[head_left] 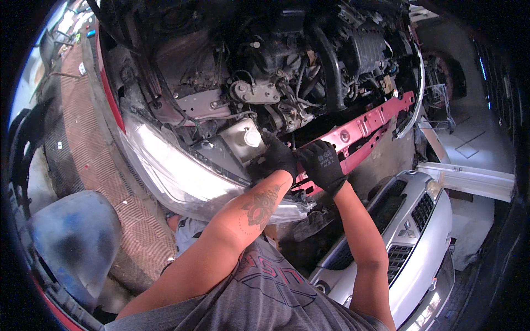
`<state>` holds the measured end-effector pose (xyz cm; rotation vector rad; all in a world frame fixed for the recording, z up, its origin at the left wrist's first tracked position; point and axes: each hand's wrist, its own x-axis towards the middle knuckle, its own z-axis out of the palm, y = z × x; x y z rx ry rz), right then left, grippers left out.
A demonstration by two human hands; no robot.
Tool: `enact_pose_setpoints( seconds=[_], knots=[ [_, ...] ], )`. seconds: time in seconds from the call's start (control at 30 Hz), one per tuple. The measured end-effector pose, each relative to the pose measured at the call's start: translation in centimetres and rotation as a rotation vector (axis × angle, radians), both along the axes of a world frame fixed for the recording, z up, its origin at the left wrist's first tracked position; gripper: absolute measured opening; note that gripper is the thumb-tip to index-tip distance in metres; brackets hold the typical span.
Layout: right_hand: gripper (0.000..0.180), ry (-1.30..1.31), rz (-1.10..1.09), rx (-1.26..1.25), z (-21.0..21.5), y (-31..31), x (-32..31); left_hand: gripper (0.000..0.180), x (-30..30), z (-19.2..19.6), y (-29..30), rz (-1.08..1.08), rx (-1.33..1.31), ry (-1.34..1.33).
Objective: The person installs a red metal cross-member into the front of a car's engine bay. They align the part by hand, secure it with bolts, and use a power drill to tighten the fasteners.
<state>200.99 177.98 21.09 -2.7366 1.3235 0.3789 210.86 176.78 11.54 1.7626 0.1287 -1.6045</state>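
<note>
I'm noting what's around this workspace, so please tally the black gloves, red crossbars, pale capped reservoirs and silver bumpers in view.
Black gloves: 2
Red crossbar: 1
Pale capped reservoir: 1
Silver bumper: 1
Total: 5

Open gap between red crossbar [375, 118] and engine [259, 92]; headlight [176, 171] blocks left.

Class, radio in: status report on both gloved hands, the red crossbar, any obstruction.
Left hand beside pale reservoir, grip unclear. Right hand curled over red crossbar, hold unclear. Possible obstruction: headlight, below left forearm.
</note>
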Motion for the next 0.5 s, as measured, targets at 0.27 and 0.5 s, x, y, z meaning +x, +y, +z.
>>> enact_pose_setpoints(
  seconds=[0.27,0.5],
  knots=[
    [0.031,0.051,0.039,-0.031,-0.4,-0.3,0.2,0.089,0.0,0.2,0.1,-0.005,0.014,0.006],
    [0.032,0.092,0.119,-0.083,0.7,-0.4,0.7,0.088,-0.1,-0.2,0.0,0.003,0.002,0.015]
  ],
)
